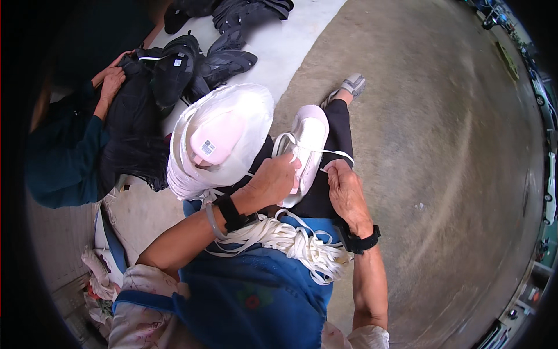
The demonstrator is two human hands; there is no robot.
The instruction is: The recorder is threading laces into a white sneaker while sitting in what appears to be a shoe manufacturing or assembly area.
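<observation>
A white and pink shoe [311, 129] lies across my dark-trousered thigh, toe pointing away from me. My left hand [278, 179] is closed at the shoe's opening, pinching a white shoelace [283, 138] that loops up from the eyelets. On the shoe's right side, my right hand [344, 189] pinches a lace too; its tip pokes out past the thumb and forefinger. A second stretch of lace arcs from the shoe over the right hand. In my lap, on the blue apron [250, 291], rests a thick bundle of white laces [290, 239].
Left of the shoe stands a white bag [256, 107] holding a pink shoe part [218, 139] with a label. Farther left, another person's hands [110, 78] handle black shoes [174, 72]. More black shoes [229, 61] lie on a white sheet [308, 29]. Concrete floor [436, 145] stretches rightward.
</observation>
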